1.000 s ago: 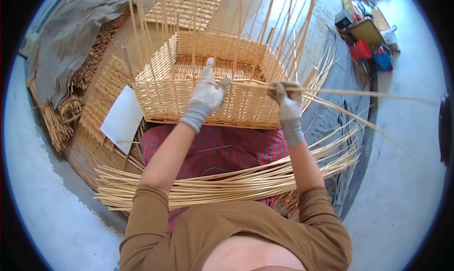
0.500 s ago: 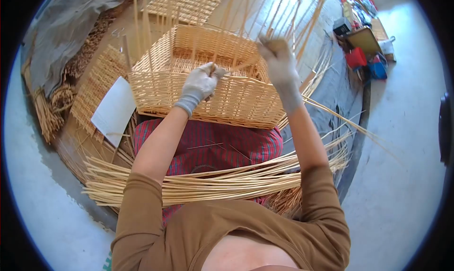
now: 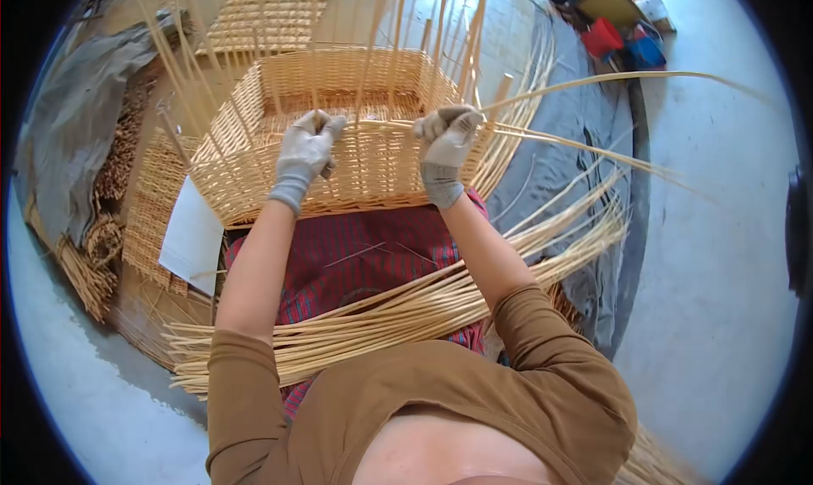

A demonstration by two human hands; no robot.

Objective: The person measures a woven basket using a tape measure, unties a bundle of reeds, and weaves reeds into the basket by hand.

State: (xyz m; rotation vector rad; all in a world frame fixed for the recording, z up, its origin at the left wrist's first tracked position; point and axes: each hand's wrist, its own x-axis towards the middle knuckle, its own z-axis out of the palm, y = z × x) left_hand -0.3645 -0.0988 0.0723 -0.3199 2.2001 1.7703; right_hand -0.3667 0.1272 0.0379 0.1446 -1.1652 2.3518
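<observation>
A rectangular wicker basket [image 3: 339, 176] with upright stakes rising from its sides rests on a red plaid cloth [image 3: 356, 256] over my lap. My left hand [image 3: 305, 155], in a pale work glove, is closed at the near rim, pinching a wicker stake [image 3: 314, 70] that rises above the fingers. Also gloved, my right hand [image 3: 446, 150] is closed at the same rim near the right corner, gripping a thin wicker rod. Long loose wicker rods [image 3: 593, 149] stretch out to the right beyond it. The fingertips are partly hidden.
A bundle of peeled rods [image 3: 381, 324] lies across my lap. Woven panels [image 3: 267, 19] and a white sheet [image 3: 193, 235] are around the basket. Grey cloth [image 3: 76, 104] covers bundles at left. A red container [image 3: 601, 38] and a blue one [image 3: 648, 51] stand back right.
My right hand has come down from above the basket to its near rim. The view has shifted, and a long rod now arcs out to the right.
</observation>
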